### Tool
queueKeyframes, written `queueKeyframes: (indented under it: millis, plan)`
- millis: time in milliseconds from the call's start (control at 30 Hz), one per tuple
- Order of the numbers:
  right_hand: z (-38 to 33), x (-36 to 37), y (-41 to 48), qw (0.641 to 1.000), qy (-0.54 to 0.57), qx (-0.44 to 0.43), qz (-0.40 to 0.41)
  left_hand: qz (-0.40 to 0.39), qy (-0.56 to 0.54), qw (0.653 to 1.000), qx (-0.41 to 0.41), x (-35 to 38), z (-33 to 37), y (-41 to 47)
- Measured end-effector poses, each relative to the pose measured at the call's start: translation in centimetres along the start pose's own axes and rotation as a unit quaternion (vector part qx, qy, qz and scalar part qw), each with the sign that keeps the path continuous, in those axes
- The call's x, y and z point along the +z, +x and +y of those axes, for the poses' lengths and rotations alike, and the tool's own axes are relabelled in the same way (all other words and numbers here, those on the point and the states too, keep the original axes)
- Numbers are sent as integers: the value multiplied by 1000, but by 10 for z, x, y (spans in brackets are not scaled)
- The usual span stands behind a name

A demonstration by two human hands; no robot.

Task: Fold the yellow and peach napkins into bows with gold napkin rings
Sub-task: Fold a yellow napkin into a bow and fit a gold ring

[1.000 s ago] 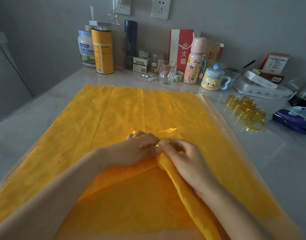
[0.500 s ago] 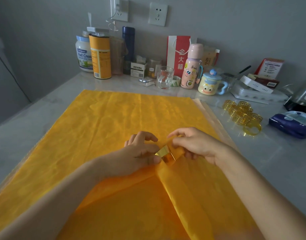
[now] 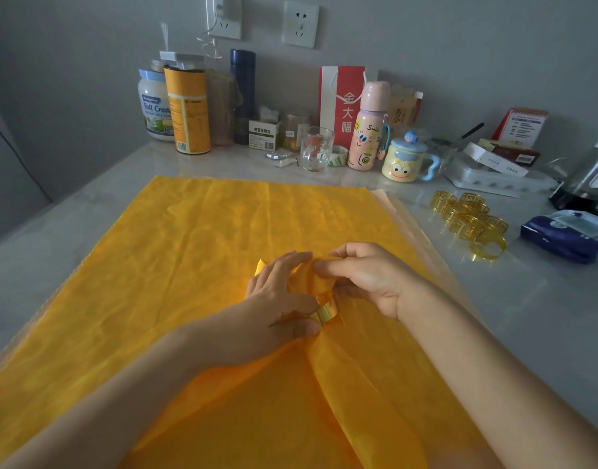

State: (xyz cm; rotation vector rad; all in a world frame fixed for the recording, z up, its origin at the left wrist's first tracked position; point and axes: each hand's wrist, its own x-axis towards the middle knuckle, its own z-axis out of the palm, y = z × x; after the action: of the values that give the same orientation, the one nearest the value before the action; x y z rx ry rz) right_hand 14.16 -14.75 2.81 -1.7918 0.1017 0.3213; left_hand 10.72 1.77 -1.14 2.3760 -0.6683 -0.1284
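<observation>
The yellow napkin (image 3: 189, 265) was a deep golden yellow with a faint tone-on-tone weave. It lay over a pale grey, lightly marbled tabletop (image 3: 527, 316). The peach napkins (image 3: 393, 208) showed as a pale peach strip along its right side. The gold napkin ring (image 3: 324, 313) on the gathered cloth was shiny gold. Near the tabletop's right edge, the spare rings (image 3: 467, 214) were translucent gold with a cut-out fret pattern, and the wipes pack (image 3: 561, 238) was navy blue. Along the far edge were a red paper bag (image 3: 338, 96) with white characters, a pink bottle (image 3: 368, 130) with cartoon doodles, a yellow mug (image 3: 401, 167) with a cartoon face and light blue handle, a dark blue flask (image 3: 243, 89) and an orange-yellow canister (image 3: 187, 110).
</observation>
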Motion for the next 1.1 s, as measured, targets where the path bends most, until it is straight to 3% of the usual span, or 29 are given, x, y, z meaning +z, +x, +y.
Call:
queueKeyframes:
  millis: [167, 267, 500, 800, 1100]
  plan:
    - [-2, 4, -3, 998, -3, -39, 53, 7, 6, 1000, 6, 1, 0, 0]
    - [-2, 7, -3, 996, 19, -52, 70, -22, 24, 997, 70, -1, -1, -1]
    - [-5, 14, -4, 993, 77, -44, 75, -38, 6, 997, 59, -4, -1, -1]
    - [0, 9, -10, 982, -139, -118, 43, 14, 11, 997, 69, -2, -6, 1]
    - [4, 6, -9, 960, -221, -174, 0, 78, -26, 993, 87, 1, -8, 7]
